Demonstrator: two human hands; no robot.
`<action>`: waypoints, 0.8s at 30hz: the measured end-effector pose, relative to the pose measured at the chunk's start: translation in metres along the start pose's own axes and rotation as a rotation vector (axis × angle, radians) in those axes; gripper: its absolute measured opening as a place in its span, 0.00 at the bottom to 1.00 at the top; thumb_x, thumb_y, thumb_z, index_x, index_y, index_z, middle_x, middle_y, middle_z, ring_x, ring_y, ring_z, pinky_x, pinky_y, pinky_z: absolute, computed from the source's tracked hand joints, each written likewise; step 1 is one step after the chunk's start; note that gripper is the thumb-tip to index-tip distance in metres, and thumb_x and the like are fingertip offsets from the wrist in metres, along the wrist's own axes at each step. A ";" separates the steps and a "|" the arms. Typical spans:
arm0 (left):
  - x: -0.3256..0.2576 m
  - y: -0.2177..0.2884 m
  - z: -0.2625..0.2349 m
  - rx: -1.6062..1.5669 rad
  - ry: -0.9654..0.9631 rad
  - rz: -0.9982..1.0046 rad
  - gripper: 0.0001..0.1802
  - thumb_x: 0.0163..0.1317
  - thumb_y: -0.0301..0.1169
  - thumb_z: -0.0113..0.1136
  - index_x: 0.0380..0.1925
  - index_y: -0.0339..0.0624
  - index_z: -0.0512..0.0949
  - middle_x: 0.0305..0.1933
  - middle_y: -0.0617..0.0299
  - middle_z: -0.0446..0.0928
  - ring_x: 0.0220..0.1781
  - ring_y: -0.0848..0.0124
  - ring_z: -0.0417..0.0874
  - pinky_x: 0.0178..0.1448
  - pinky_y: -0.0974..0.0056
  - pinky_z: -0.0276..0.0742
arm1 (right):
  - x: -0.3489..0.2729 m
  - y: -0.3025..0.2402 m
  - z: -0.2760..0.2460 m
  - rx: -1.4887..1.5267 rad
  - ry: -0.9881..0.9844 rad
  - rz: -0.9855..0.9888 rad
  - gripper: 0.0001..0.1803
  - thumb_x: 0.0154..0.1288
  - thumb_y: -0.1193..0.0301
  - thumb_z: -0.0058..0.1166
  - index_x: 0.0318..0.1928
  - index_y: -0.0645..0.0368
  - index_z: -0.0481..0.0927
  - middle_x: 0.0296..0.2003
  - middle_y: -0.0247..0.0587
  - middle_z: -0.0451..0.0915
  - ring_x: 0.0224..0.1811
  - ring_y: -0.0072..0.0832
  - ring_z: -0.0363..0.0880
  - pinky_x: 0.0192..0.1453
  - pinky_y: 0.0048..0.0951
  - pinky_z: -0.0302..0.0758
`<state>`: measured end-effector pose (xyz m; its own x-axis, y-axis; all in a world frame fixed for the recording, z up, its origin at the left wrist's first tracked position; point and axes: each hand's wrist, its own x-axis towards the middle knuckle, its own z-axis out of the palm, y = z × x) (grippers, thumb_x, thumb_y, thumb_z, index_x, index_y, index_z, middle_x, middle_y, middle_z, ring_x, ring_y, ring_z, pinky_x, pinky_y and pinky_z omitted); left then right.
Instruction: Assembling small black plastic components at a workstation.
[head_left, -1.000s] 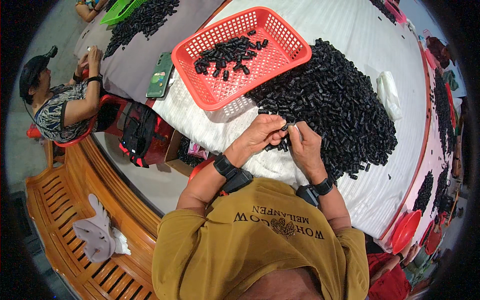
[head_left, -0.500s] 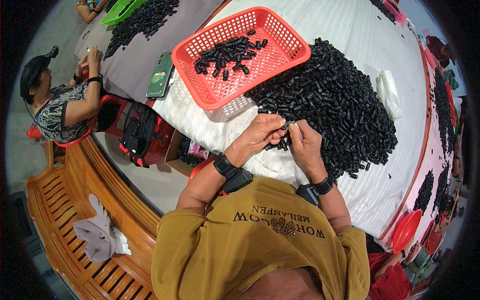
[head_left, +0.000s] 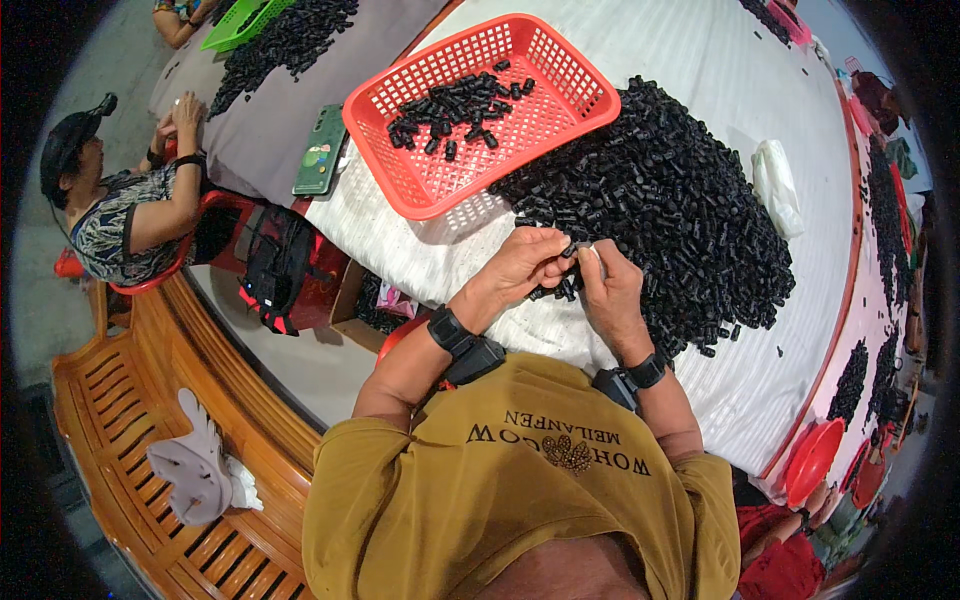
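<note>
My left hand (head_left: 527, 262) pinches a small black plastic piece (head_left: 569, 249) between thumb and fingertips, at the near left edge of a large heap of like pieces (head_left: 665, 215). Close beside it my right hand (head_left: 612, 286) is closed, thumb against forefinger; whatever lies in that pinch is too small to make out. Beyond my hands and to the left stands a red perforated plastic basket (head_left: 425, 205). Inside it lies a loose group of black pieces (head_left: 455, 105).
A phone in a green case (head_left: 320, 150) lies left of the basket on the white-covered table (head_left: 480, 275). Crumpled white plastic (head_left: 777, 190) rests right of the heap. Another person (head_left: 130, 215) sits at the left; a wooden bench (head_left: 150, 420) stands at lower left.
My hands stay almost in place, with only slight finger movement, and the fingertips have drawn slightly apart. The basket and the heap look the same.
</note>
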<state>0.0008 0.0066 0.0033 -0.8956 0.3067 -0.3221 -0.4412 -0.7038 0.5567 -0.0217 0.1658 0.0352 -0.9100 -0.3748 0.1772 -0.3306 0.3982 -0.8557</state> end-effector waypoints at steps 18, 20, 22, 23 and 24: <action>0.000 -0.001 -0.002 -0.003 -0.019 -0.011 0.11 0.66 0.34 0.52 0.30 0.38 0.73 0.24 0.64 0.71 0.18 0.83 0.63 0.20 0.77 0.59 | 0.000 0.001 0.000 -0.110 -0.018 -0.063 0.10 0.62 0.72 0.52 0.26 0.63 0.70 0.20 0.47 0.69 0.19 0.39 0.72 0.23 0.32 0.67; 0.000 0.000 -0.001 -0.008 -0.013 0.000 0.11 0.66 0.34 0.52 0.30 0.37 0.73 0.24 0.64 0.71 0.18 0.83 0.63 0.20 0.77 0.60 | 0.001 -0.003 0.000 -0.074 0.019 -0.028 0.10 0.62 0.72 0.52 0.26 0.63 0.70 0.19 0.47 0.69 0.18 0.38 0.72 0.23 0.33 0.67; 0.000 -0.001 -0.002 -0.008 -0.011 0.001 0.11 0.66 0.34 0.52 0.30 0.37 0.73 0.24 0.64 0.71 0.18 0.83 0.64 0.20 0.77 0.60 | 0.001 -0.003 0.000 -0.076 0.020 -0.027 0.11 0.62 0.72 0.52 0.26 0.63 0.69 0.19 0.47 0.69 0.18 0.38 0.72 0.23 0.32 0.67; 0.000 -0.001 -0.002 -0.008 -0.009 0.001 0.11 0.66 0.34 0.52 0.30 0.37 0.73 0.24 0.64 0.71 0.18 0.83 0.64 0.21 0.77 0.60 | 0.001 -0.003 0.000 -0.078 0.020 -0.027 0.11 0.62 0.71 0.52 0.26 0.63 0.69 0.18 0.47 0.68 0.18 0.38 0.71 0.23 0.32 0.67; 0.000 -0.001 -0.002 -0.008 -0.009 0.001 0.11 0.66 0.34 0.52 0.30 0.37 0.73 0.24 0.64 0.71 0.18 0.83 0.64 0.21 0.77 0.60 | 0.001 -0.002 0.000 -0.078 0.020 -0.026 0.11 0.62 0.71 0.52 0.26 0.63 0.69 0.18 0.47 0.68 0.18 0.38 0.71 0.23 0.32 0.67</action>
<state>0.0015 0.0061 0.0016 -0.8965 0.3115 -0.3149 -0.4399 -0.7090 0.5511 -0.0217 0.1646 0.0370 -0.9054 -0.3693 0.2096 -0.3722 0.4525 -0.8104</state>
